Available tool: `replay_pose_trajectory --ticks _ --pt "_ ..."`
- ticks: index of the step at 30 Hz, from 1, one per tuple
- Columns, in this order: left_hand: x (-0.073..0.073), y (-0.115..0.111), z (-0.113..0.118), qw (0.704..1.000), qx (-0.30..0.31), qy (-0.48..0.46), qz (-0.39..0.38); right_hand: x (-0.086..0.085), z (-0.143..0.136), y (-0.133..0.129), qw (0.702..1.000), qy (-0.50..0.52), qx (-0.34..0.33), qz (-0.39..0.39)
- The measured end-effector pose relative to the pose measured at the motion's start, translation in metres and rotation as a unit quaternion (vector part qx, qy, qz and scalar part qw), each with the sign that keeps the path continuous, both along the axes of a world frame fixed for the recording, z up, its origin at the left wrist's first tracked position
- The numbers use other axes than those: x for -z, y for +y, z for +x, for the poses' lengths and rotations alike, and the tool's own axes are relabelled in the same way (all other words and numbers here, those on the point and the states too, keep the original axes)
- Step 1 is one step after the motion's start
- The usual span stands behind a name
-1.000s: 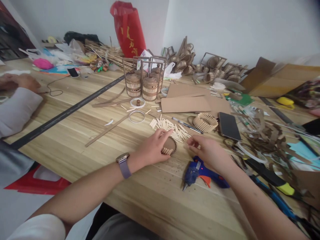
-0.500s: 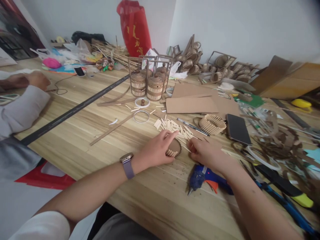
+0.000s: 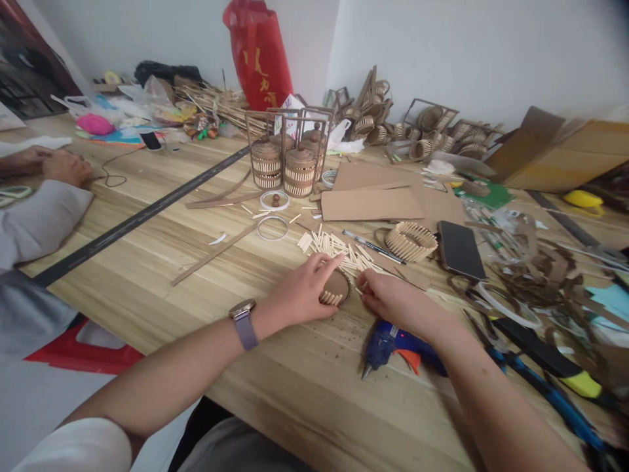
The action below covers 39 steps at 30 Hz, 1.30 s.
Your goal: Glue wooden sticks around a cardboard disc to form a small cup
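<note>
My left hand [image 3: 307, 288] curves around a small round cardboard base [image 3: 338, 283], thumb at its near side and index finger stretched over the far side. Short wooden sticks stand in a row along part of the base's rim. Just right of it, my right hand [image 3: 388, 295] is closed in a pinch, with a pale short stick partly showing at the fingertips. Beyond both hands lies a loose pile of short sticks [image 3: 339, 249]. A blue glue gun [image 3: 388, 347] rests beneath my right wrist, its nozzle pointing toward me.
Behind the pile are a pen [image 3: 373, 246], a ring of sticks [image 3: 411, 241], a phone [image 3: 460, 249] and cardboard sheets [image 3: 371, 204]. Lidded stick baskets [image 3: 299, 172] stand farther back. Pliers [image 3: 540, 387] and brown strips crowd the right. Another person's hands [image 3: 66, 167] are at far left.
My right hand has moved slightly left, closer to the round base. My left hand keeps its hold. The whole view has shifted a little.
</note>
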State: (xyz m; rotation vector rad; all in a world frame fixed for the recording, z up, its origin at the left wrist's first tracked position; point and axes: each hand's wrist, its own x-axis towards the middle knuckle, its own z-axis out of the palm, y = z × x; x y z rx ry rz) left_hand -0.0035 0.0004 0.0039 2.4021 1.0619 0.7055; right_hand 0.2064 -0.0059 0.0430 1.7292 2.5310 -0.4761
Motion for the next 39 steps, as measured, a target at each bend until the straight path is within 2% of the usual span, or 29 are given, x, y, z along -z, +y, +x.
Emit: replay_pose_trajectory --ticks 5,10,13,32,39 --pt "-0.001 0.0 0.0 1.0 -0.001 0.005 0.006 -0.012 -0.006 -0.006 1.0 0.012 -0.016 0.006" --pt "-0.001 0.002 0.0 1.0 0.0 0.012 0.011 -0.024 -0.012 -0.011 0.988 0.142 -0.027 -0.048" --pt "-0.001 0.002 0.0 1.0 0.0 0.013 0.009 -0.026 -0.016 -0.014 0.985 0.161 -0.037 -0.058" --pt "-0.002 0.001 -0.001 1.0 0.0 0.012 0.008 -0.007 -0.025 -0.013 0.987 0.154 -0.027 -0.024" --pt "-0.003 0.0 0.001 1.0 0.004 0.01 0.013 -0.005 -0.026 -0.016 0.987 0.157 -0.029 -0.012"
